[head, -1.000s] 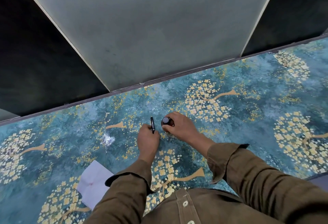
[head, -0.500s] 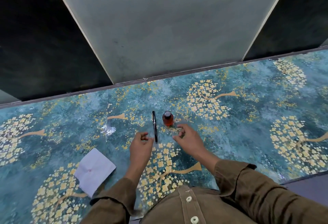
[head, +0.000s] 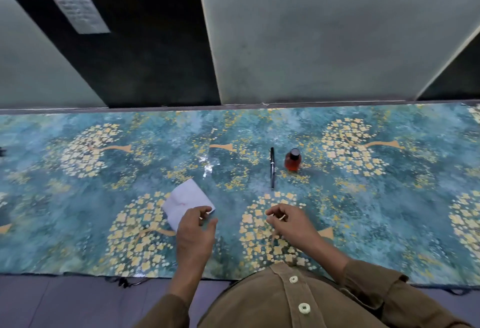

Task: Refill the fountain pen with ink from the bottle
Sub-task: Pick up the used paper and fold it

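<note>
A black fountain pen [head: 272,167] lies capped on the blue flowered table cover, pointing away from me. Just to its right stands a small bottle of red-orange ink [head: 293,160] with a dark cap on. My left hand [head: 195,231] hovers near the table's front, fingers loosely curled and apart, holding nothing, its fingertips over the corner of a white paper. My right hand [head: 288,222] hovers beside it, fingers bent and empty, well short of the pen and bottle.
A folded white paper [head: 185,199] with a faint red mark lies left of the pen. The table cover [head: 78,197] ends at a front edge near my body; a wall of grey and black panels [head: 311,41] rises behind.
Both hands let go of the pen and bottle and drew back toward me. The view tilted and shifted, so the paper now sits by my left hand.
</note>
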